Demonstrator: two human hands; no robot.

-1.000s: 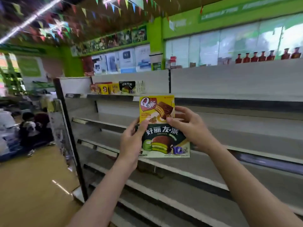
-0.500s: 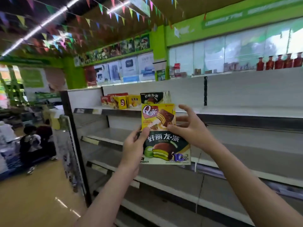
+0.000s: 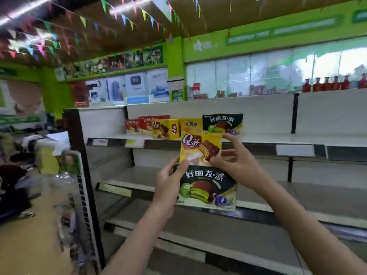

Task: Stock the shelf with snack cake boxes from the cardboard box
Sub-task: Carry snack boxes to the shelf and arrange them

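Yellow box [image 3: 200,148] atop dark box [image 3: 207,185] — both hands [image 3: 168,181] gripping.

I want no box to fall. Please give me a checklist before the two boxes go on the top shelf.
1. Left hand grips dark green box: ok.
2. Right hand pinches yellow Q box: ok.
3. Free space on top shelf right of the shelved boxes: ok.
4. Matching green box already standing there: ok.
5. Shelved yellow box straight: not ok, turned.
6. Grip behind the boxes: cannot tell.

Yellow box [image 3: 200,148] behind dark box [image 3: 207,187], before top shelf [image 3: 278,138].
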